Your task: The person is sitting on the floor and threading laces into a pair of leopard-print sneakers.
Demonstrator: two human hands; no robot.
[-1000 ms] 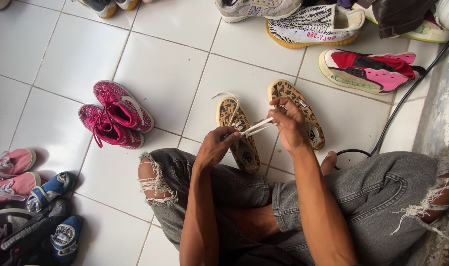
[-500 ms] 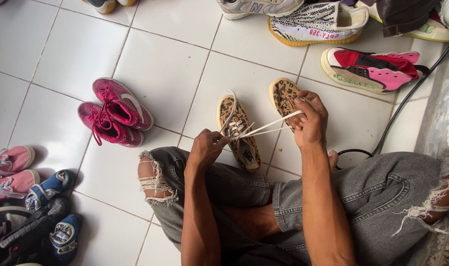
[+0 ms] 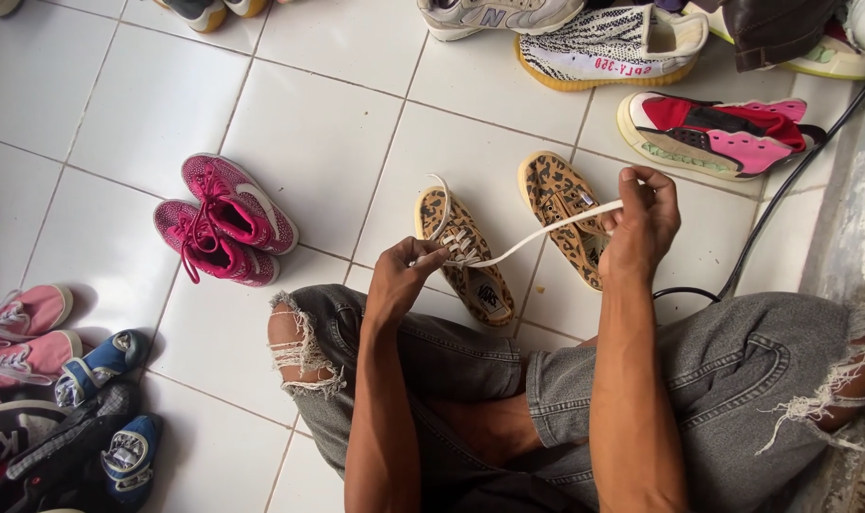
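White lace (image 3: 537,236), taut between my hands above the left leopard shoe (image 3: 463,255): left hand (image 3: 404,277) and right hand (image 3: 644,223) each pinch it. Soft, light, likely slippery; I grip near the ends.

A flat cream-white shoelace (image 3: 537,235) stretches taut and slanting between the fingertips of the left hand (image 3: 406,275) and the closed fingers of the right hand (image 3: 644,223), rising toward the right. Just beyond the left fingertips lies a low leopard-print canvas shoe (image 3: 463,251), partly laced, toe pointing away. Its matching leopard-print mate (image 3: 558,214) rests on white tile just beside the right knuckles, under the lace.
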